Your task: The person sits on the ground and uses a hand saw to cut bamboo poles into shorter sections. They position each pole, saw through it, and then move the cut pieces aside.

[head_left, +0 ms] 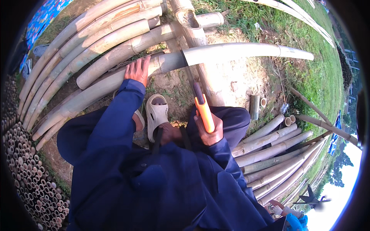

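A long pale bamboo pole (231,50) lies crosswise ahead of me, its right part across a thicker bamboo piece (208,79). My left hand (137,71) is pressed on top of the pole, fingers curved over its far side. In my right hand (211,131) is a handsaw (205,116) with an orange handle, gripped above my right knee. Its dark blade runs away from me and meets the pole to the right of my left hand. Whether the teeth have cut in cannot be made out.
Several bamboo poles (92,54) are stacked at the far left, and another pile (273,148) lies at my right. Short cut tubes (254,107) stand on the dirt. Many small bamboo ends (32,181) fill the lower left. My sandal (157,115) rests below the pole.
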The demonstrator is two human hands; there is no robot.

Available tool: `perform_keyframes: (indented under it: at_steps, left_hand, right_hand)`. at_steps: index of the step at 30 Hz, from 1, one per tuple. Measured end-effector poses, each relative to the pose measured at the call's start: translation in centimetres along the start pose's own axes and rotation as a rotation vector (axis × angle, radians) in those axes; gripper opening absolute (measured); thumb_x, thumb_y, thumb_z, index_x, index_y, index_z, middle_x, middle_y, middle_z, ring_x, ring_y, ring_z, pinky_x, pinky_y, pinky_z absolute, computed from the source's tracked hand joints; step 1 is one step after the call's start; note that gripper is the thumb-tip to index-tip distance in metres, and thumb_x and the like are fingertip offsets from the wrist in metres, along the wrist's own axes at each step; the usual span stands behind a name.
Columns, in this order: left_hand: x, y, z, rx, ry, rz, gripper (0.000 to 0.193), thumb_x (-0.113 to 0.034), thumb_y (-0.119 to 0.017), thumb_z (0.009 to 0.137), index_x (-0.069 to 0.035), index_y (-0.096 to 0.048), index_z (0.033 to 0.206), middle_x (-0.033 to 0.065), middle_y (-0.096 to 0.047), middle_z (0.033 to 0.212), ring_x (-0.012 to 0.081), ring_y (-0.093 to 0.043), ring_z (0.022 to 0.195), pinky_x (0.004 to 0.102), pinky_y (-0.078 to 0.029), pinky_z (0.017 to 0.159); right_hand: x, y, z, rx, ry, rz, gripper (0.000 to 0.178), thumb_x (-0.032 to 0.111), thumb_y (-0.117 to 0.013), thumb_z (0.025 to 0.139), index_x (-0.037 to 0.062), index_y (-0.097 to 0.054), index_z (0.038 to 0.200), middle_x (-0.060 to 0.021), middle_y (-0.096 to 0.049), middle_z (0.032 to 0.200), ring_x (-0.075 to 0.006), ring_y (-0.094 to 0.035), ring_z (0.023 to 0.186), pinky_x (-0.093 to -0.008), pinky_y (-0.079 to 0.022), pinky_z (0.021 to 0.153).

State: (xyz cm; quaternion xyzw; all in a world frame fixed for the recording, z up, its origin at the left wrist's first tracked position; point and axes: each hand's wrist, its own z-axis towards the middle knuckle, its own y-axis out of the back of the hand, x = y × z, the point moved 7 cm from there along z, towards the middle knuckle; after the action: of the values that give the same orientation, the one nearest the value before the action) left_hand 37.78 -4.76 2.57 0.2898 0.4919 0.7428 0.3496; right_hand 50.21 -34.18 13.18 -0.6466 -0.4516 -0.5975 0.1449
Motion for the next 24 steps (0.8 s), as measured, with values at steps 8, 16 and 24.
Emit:
perform_keyframes:
  at_steps: [8, 16, 24]
  left_hand:
    - [1.8, -0.8, 4.3, 0.658, 0.164, -0.210, 0.082, -0.033, -0.091, 0.068, -0.011, -0.050, 0.136, 0.0197, -0.069, 0.117, 0.0408, -0.068, 0.110, 0.0525, -0.053, 0.092]
    - [2.4, -0.3, 4.9, 0.709, 0.262, -0.201, 0.077, -0.028, -0.087, 0.075, -0.014, -0.050, 0.142, 0.0206, -0.072, 0.117, 0.0420, -0.066, 0.115, 0.0543, -0.047, 0.102]
    - [1.6, -1.0, 4.6, 0.707, 0.225, -0.212, 0.066, -0.010, -0.064, 0.086, -0.021, -0.046, 0.148, 0.0233, -0.072, 0.108, 0.0457, -0.066, 0.109, 0.0580, -0.045, 0.099]
  right_hand:
    - [5.2, 5.1, -8.6, 0.024, -0.009, -0.204, 0.026, 0.004, -0.072, 0.088, -0.0029, -0.071, 0.114, -0.0157, -0.075, 0.084, -0.0281, -0.075, 0.074, -0.0335, -0.056, 0.067]
    - [3.8, 5.7, -11.5, -0.030, 0.110, -0.187, 0.021, 0.005, -0.074, 0.088, -0.0036, -0.071, 0.107, -0.0160, -0.071, 0.077, -0.0296, -0.073, 0.067, -0.0338, -0.054, 0.062]
    - [-0.2, 0.0, 0.9, 0.041, -0.075, 0.096, 0.018, 0.009, -0.074, 0.094, -0.0045, -0.070, 0.106, -0.0045, -0.071, 0.083, -0.0100, -0.062, 0.074, -0.0282, -0.052, 0.071]
